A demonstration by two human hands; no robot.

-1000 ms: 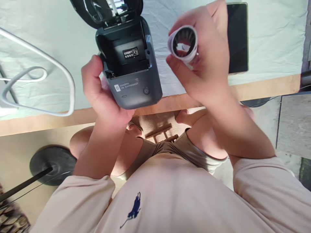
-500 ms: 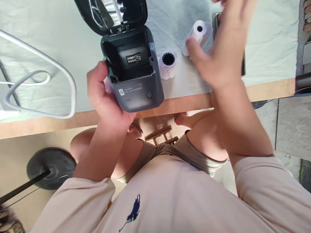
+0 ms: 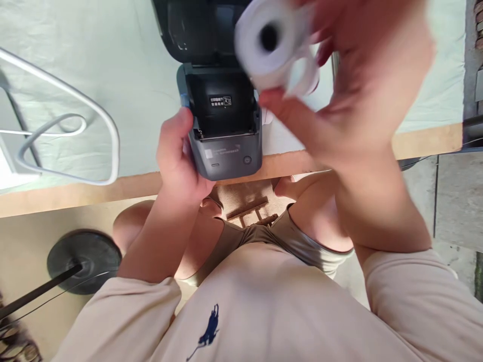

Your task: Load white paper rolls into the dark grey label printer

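Observation:
My left hand (image 3: pixel 179 156) grips the left side of a dark grey label printer (image 3: pixel 228 156), thumb at its edge. The printer's lid (image 3: pixel 199 32) is flipped up, and its paper bay shows a small printed label inside. Raised over the printer's right side is a white paper roll (image 3: pixel 251 42), slightly blurred, its dark core hole facing me. My right hand (image 3: pixel 362 95) is closed around this roll from the right, with the thumb below it. Behind the thumb, only a sliver of another white roll (image 3: pixel 266 116) shows beside the printer.
A pale green cloth (image 3: pixel 132 100) covers the table, whose wooden edge (image 3: pixel 86 193) runs in front of me. A thick white cable or tube (image 3: pixel 109 125) loops at the left. Below stands a round black base with a pole (image 3: pixel 81 261).
My right hand has picked up the paper roll from the table and brought it left, over the printer. My left hand and the printer have shifted slightly right.

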